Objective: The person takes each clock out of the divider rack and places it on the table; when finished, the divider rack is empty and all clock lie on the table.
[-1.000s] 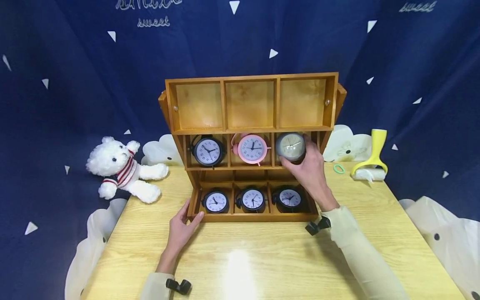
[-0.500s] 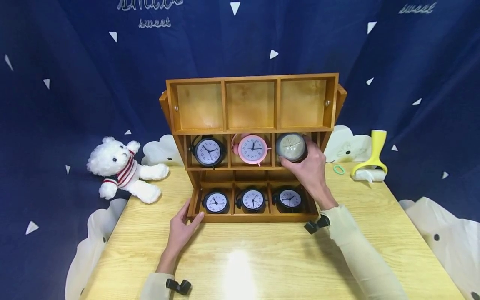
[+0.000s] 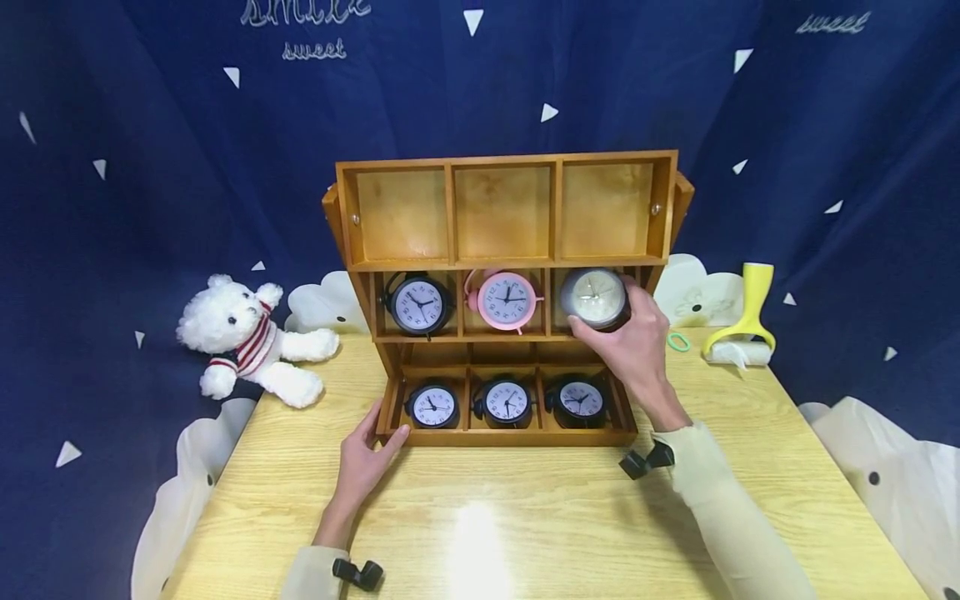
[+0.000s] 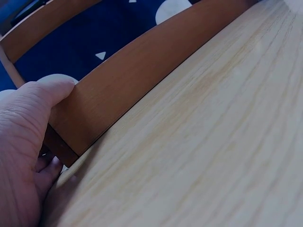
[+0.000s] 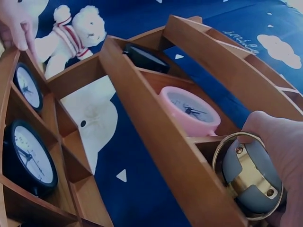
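Note:
A tiered wooden shelf [image 3: 465,437] with square compartments stands on the table. My right hand [image 3: 626,337] holds a round grey clock [image 3: 597,297] with a gold rim at the right compartment of the middle tier; in the right wrist view the clock's grey and gold underside [image 5: 253,177] shows. Left of it sit a pink alarm clock [image 3: 507,300] and a black alarm clock [image 3: 418,305]. Three black clocks, including the middle one [image 3: 507,401], fill the bottom tier. My left hand [image 3: 363,458] grips the shelf's lower left corner, thumb on the front board [image 4: 118,80].
A white teddy bear [image 3: 251,337] in a striped top sits at the left. A yellow-handled lint roller [image 3: 742,325] and a small green ring [image 3: 678,342] lie at the right. Behind hangs a dark blue curtain [image 3: 480,92]. The top tier has three bare compartments.
My right hand has shifted slightly to the right with the grey clock, whose face now turns more toward the head view. The left hand stays at the shelf's corner.

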`<control>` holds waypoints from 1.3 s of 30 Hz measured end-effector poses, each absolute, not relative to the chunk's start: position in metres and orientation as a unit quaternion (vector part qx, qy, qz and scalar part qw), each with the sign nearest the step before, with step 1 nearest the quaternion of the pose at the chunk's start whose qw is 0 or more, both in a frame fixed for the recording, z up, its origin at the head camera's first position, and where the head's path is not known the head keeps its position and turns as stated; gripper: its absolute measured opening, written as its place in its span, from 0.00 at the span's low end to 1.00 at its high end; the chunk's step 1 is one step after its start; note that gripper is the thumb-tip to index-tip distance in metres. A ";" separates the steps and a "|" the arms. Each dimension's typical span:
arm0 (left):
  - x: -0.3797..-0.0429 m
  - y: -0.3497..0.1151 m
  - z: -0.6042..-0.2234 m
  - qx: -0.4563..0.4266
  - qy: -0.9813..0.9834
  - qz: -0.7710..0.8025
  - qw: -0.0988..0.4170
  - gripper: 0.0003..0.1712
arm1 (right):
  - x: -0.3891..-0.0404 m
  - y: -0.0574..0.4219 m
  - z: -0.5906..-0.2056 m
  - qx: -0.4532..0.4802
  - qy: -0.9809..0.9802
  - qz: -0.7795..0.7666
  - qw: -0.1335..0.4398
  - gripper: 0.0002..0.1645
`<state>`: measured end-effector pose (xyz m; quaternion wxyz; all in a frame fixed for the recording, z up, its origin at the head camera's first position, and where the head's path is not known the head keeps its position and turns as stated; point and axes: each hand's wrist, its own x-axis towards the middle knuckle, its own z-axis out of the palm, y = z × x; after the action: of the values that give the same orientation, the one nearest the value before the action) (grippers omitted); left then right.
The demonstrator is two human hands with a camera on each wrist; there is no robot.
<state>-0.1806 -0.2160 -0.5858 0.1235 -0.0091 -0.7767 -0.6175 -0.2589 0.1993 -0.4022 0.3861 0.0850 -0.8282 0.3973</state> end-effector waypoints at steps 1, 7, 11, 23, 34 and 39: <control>-0.180 -0.216 -0.586 -0.012 -0.775 -0.619 0.125 0.45 | -0.258 0.201 -0.401 0.084 -0.829 0.397 0.386 0.51; -0.180 -0.215 -0.585 -0.012 -0.775 -0.619 0.127 0.44 | -0.249 0.208 -0.397 0.081 -0.830 0.397 0.384 0.51; -0.180 -0.214 -0.582 -0.008 -0.778 -0.616 0.125 0.44 | -0.245 0.213 -0.396 0.086 -0.827 0.393 0.393 0.52; -0.167 -0.209 -0.550 -0.008 -0.786 -0.608 0.107 0.43 | -0.228 0.226 -0.395 0.072 -0.825 0.397 0.396 0.48; -0.166 -0.207 -0.549 -0.004 -0.782 -0.614 0.108 0.43 | -0.201 0.254 -0.405 0.044 -0.832 0.392 0.391 0.49; -0.169 -0.209 -0.559 -0.001 -0.779 -0.616 0.113 0.43 | -0.192 0.266 -0.411 0.033 -0.837 0.386 0.387 0.49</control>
<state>-0.1693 -0.2086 -0.5590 0.1132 -0.0015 -0.7794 -0.6162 -0.1924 0.2664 -0.4113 0.3870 0.0334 -0.8369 0.3856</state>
